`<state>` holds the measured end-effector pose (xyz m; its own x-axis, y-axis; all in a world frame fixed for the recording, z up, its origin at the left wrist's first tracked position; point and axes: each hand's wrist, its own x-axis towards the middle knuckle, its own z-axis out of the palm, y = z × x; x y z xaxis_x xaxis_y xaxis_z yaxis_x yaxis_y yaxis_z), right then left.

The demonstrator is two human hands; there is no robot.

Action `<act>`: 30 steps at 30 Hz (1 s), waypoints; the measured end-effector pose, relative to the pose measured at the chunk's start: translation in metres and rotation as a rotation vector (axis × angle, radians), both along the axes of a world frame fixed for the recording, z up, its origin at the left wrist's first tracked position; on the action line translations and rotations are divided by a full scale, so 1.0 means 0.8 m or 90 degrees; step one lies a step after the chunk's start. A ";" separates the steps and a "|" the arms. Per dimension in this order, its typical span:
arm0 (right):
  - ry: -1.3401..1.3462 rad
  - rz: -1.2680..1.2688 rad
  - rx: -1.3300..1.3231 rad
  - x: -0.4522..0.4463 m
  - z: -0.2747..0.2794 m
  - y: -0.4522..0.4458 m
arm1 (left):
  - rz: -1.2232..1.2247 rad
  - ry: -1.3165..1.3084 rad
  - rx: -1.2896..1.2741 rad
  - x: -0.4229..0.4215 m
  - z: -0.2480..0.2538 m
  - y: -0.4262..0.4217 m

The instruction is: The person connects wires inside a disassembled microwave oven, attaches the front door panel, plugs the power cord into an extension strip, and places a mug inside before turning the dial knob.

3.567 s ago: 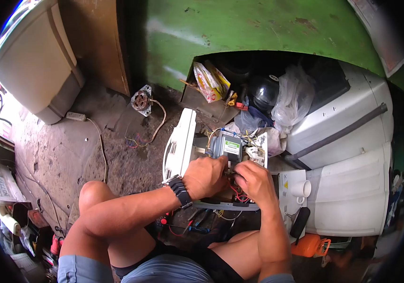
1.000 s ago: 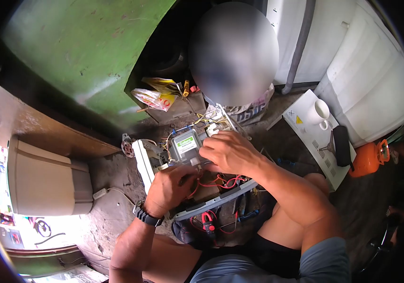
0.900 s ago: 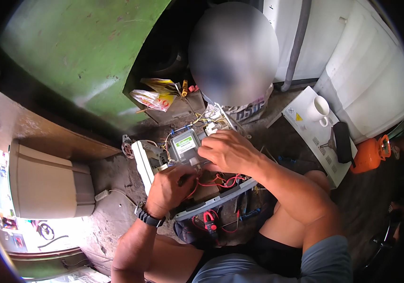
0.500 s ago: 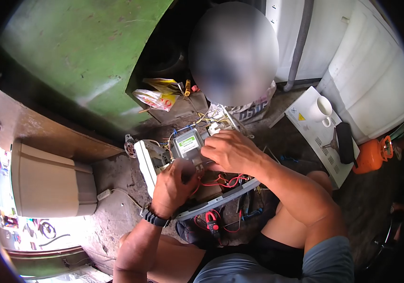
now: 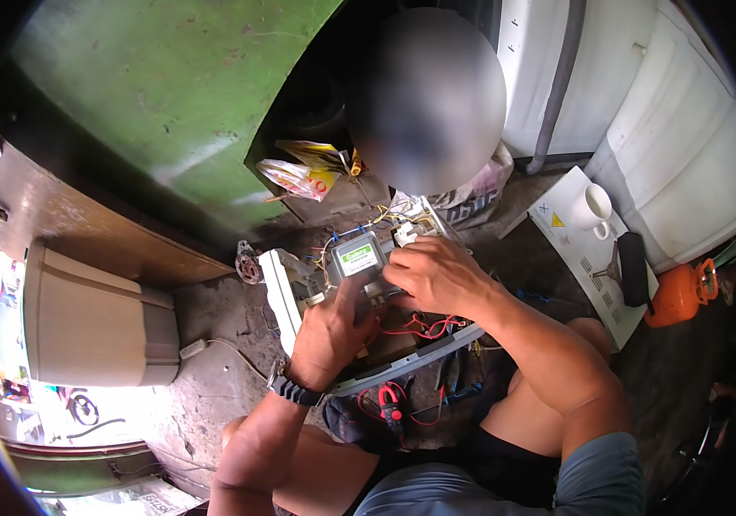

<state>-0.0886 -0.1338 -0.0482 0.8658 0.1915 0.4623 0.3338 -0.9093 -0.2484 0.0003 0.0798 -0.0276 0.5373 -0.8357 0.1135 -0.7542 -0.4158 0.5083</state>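
Note:
An opened white appliance panel (image 5: pixel 284 301) with bare wiring lies before my knees. Inside it sits a grey box (image 5: pixel 357 255) with a green and white label. My left hand (image 5: pixel 333 334), below a black watch, is at the box's lower edge, fingers bent; what they hold, if anything, is hidden. My right hand (image 5: pixel 437 275) is closed at the box's right side, its fingertips on something too small to make out. Red wires (image 5: pixel 437 327) run loose below my right hand, above the panel's grey rim (image 5: pixel 411 364).
A red clamp meter (image 5: pixel 391 404) lies near my legs, with pliers (image 5: pixel 454 378) beside it. At the right, a white mug (image 5: pixel 591 206) and a black-handled tool (image 5: pixel 633 268) rest on a white panel (image 5: pixel 570 249). An orange canister (image 5: pixel 677 295) stands beyond. A motor (image 5: pixel 248 263) lies left.
Over the last second the view has shifted slightly. My left hand has turned, its fingers moving up over the box's lower edge. My right hand stays beside the box.

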 end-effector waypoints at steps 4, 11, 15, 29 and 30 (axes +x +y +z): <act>-0.017 -0.004 -0.004 -0.001 -0.001 0.002 | 0.007 0.000 -0.002 -0.003 0.001 -0.001; -0.015 -0.002 -0.002 -0.003 0.001 0.003 | 0.021 0.008 0.011 -0.004 -0.007 0.002; -0.011 -0.004 -0.004 -0.003 -0.001 0.004 | 0.022 -0.013 0.013 -0.005 -0.006 0.004; -0.001 0.005 0.008 -0.001 -0.003 -0.003 | -0.075 0.065 0.015 0.018 -0.010 0.006; 0.000 0.004 0.010 -0.001 -0.003 -0.003 | -0.078 0.063 0.017 0.017 -0.009 0.005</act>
<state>-0.0895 -0.1365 -0.0504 0.8649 0.1900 0.4646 0.3393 -0.9034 -0.2622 0.0142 0.0837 -0.0345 0.4390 -0.8975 0.0427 -0.7471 -0.3382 0.5723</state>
